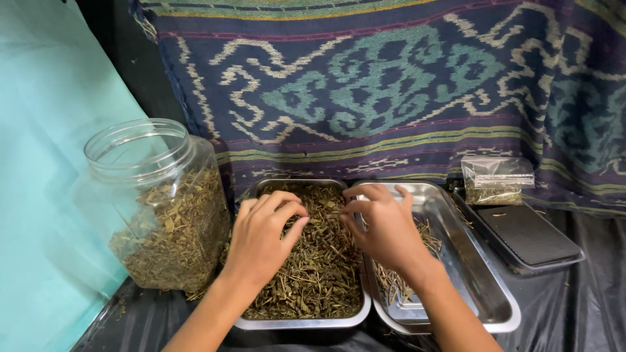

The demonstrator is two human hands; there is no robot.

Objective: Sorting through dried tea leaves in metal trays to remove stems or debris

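Lower centre of the frame: two bare hands work over a steel tray (306,322) heaped with dried herb (319,270), a tangle of olive-brown leaf flakes and thin stems.
Left hand: the left hand (264,238) lies knuckles-up on the heap, fingers curled and drawn together, thumb meeting fingertips as though pinching a bit of the herb; what sits in the pinch is too small to tell.
Right hand: the right hand (385,228) reaches from the right across the seam between the trays, fingers bent and loosely gathered over the heap's upper right edge, likewise in a picking pinch.
Second tray: a shinier steel tray (486,296) stands touching the first on its right, mostly bare, with a thin scatter of straight stems (394,283) under the right wrist; side by side, the two seem set for sorting from one into the other.
Jar: at middle left, a clear plastic jar (153,202), lid off, wide-mouthed, leans toward the tray, about half full of the same flaky herb.
Right edge: a flat dark slab, perhaps a scale (525,234), carries a small clear bag (497,180) with some herb in the bottom.
Backdrop: a woven cloth (391,85) in navy, teal and cream hangs behind; black plastic sheeting (587,306) covers the surface.
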